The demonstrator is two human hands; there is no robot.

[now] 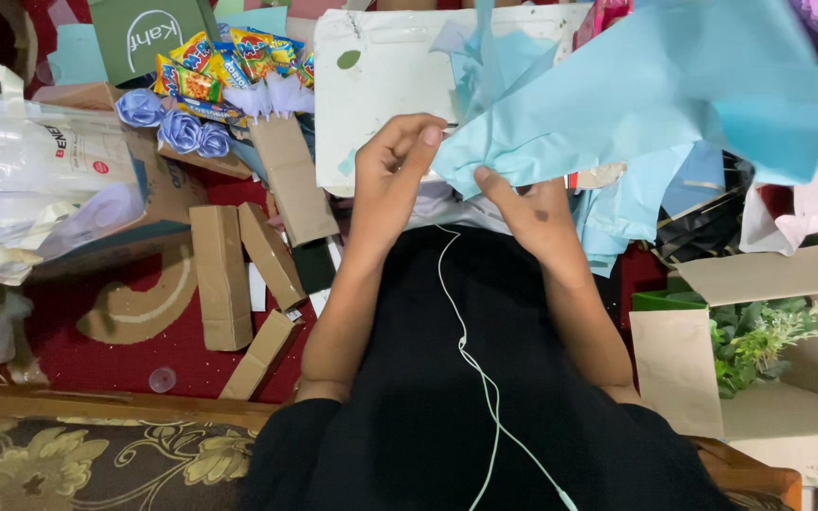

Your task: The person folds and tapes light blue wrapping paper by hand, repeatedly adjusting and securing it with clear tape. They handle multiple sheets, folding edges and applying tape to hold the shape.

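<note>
Both hands pinch the light blue tissue paper (636,95): left hand (392,175) at its gathered point, right hand (532,213) just beneath. So thin, a hard tug could tear it.

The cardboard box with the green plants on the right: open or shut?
Open. The cardboard box has its flaps spread outward, and the green plants show inside.
</note>
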